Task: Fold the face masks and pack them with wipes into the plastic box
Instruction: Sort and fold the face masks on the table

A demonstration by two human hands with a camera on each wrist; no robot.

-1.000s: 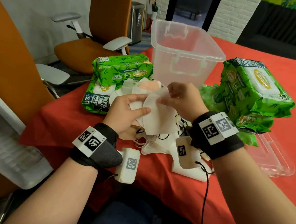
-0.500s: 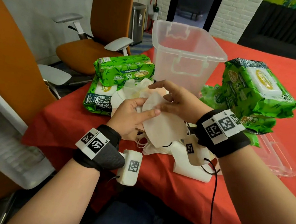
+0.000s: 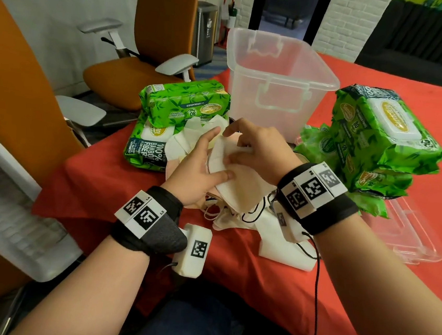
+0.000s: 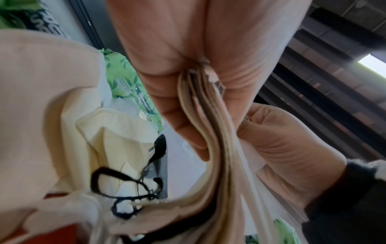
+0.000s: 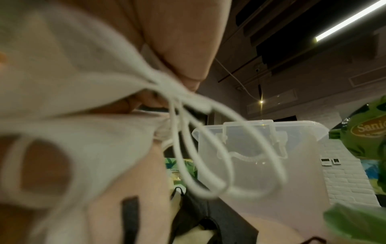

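Both hands hold a small stack of folded white and beige face masks (image 3: 233, 179) above the red table. My left hand (image 3: 203, 171) grips the stack from the left, thumb on top; the left wrist view shows the stack's edges (image 4: 208, 125) squeezed between thumb and fingers. My right hand (image 3: 254, 149) pinches the top mask's upper edge. White ear loops (image 5: 208, 148) dangle in the right wrist view. More loose masks (image 3: 234, 215) lie in a pile under the hands. The clear plastic box (image 3: 276, 75) stands open just behind. Green wipe packs sit at the left (image 3: 182, 106) and right (image 3: 381, 140).
The clear box lid (image 3: 411, 239) lies flat at the right, partly under the right wipe packs. A white folded item (image 3: 282, 247) lies near the table's front edge. Orange office chairs (image 3: 131, 76) stand left of the table (image 3: 256, 285).
The hands have closed the mask flat onto the stack. My right hand moved down over the top edge, and my left thumb now presses on the folded stack.
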